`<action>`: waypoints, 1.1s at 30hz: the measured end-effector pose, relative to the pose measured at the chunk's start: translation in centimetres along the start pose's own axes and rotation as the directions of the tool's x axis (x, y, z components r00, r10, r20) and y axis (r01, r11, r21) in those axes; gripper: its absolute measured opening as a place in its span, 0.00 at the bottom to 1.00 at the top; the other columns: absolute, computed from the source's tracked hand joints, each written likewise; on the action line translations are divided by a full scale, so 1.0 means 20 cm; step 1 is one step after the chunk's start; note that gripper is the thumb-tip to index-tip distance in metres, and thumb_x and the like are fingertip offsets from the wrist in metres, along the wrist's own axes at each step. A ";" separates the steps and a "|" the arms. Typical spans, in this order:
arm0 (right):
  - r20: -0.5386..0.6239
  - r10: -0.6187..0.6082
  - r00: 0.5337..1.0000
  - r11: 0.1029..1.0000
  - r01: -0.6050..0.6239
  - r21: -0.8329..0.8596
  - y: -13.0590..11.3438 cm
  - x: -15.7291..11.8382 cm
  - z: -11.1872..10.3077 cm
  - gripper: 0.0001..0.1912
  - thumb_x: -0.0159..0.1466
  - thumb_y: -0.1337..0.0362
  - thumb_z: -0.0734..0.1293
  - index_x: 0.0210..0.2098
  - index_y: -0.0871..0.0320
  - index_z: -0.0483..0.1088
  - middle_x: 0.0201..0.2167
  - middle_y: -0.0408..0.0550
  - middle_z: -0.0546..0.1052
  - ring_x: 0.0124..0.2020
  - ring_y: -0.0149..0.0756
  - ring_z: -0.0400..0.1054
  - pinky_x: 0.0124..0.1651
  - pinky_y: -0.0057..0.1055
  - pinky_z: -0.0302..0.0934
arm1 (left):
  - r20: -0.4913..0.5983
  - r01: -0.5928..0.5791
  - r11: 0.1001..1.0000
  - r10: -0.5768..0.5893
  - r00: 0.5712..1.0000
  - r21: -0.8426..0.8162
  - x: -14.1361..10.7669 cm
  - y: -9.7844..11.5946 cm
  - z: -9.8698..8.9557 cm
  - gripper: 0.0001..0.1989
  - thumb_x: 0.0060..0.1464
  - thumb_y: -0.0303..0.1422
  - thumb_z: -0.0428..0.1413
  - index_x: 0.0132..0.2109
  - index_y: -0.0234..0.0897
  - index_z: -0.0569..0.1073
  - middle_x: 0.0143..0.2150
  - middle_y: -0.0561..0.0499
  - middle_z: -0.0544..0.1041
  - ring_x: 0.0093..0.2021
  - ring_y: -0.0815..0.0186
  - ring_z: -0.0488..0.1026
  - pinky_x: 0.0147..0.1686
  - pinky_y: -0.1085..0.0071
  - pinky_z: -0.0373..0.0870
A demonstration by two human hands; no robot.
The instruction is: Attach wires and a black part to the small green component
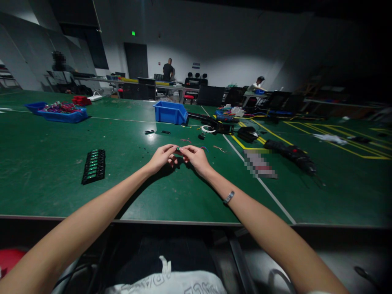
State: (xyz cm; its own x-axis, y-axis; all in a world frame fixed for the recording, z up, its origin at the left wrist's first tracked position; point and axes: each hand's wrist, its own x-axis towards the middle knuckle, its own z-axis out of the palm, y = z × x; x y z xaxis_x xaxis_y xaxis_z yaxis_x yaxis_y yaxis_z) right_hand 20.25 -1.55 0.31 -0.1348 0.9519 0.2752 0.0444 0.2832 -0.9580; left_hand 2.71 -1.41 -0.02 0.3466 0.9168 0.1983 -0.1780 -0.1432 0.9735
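Between my fingertips, above the green table (147, 196), is a small green part (178, 149). My left hand (164, 157) pinches its left end, and my right hand (195, 158) pinches its right end. The part is too small to make out in detail. To the left of my hands lies a black tray (93, 166) with a row of several green pieces. Two small black strips (149, 132) (165, 132) lie beyond my left hand. Short red and blue wires (185, 140) rest just past my right hand.
A blue bin (170, 113) stands at the back centre. Blue trays (63, 113) with red wired parts are back left. Black tools (290, 155), a white ring (208, 129) and yellow tape lines are to the right. People are in the background.
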 end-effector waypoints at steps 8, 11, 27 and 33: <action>0.005 0.046 0.999 0.998 -0.046 0.036 -0.01 0.00 0.01 0.19 0.54 0.48 0.73 0.33 0.58 0.77 0.23 0.43 0.74 0.21 0.29 0.63 0.23 0.27 0.56 | 0.039 0.025 0.998 -0.023 0.999 -0.058 0.00 0.01 0.00 0.20 0.61 0.44 0.54 0.50 0.30 0.72 0.33 0.45 0.78 0.25 0.68 0.74 0.21 0.76 0.69; 0.012 0.063 0.998 0.997 -0.063 0.052 -0.01 -0.01 0.01 0.19 0.53 0.48 0.74 0.33 0.58 0.76 0.22 0.43 0.73 0.21 0.28 0.63 0.22 0.26 0.55 | 0.048 0.033 0.996 -0.029 0.998 -0.082 0.00 0.01 0.00 0.20 0.61 0.43 0.54 0.50 0.29 0.72 0.30 0.46 0.77 0.24 0.67 0.74 0.21 0.75 0.69; 0.021 0.066 0.998 0.993 -0.068 0.093 -0.03 -0.01 0.02 0.18 0.53 0.51 0.75 0.32 0.60 0.75 0.24 0.44 0.75 0.20 0.27 0.62 0.22 0.26 0.55 | 0.035 0.014 0.990 -0.009 0.999 -0.139 0.00 0.00 -0.01 0.20 0.60 0.42 0.56 0.48 0.26 0.74 0.31 0.44 0.77 0.24 0.69 0.73 0.20 0.75 0.68; 0.013 0.034 0.999 0.997 -0.035 0.072 -0.02 -0.01 0.02 0.18 0.54 0.50 0.74 0.32 0.60 0.75 0.24 0.44 0.76 0.21 0.27 0.62 0.22 0.25 0.56 | 0.042 0.031 0.988 -0.024 0.999 -0.153 0.01 -0.01 -0.01 0.19 0.59 0.41 0.57 0.47 0.26 0.74 0.34 0.42 0.79 0.24 0.70 0.73 0.21 0.75 0.67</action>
State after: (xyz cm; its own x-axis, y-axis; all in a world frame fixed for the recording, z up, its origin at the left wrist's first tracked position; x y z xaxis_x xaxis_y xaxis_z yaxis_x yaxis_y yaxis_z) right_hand 19.93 -1.89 0.58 -0.1460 0.9593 0.2417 -0.0224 0.2411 -0.9702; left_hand 2.64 -1.22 -0.11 0.3890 0.9037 0.1790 -0.3061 -0.0564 0.9503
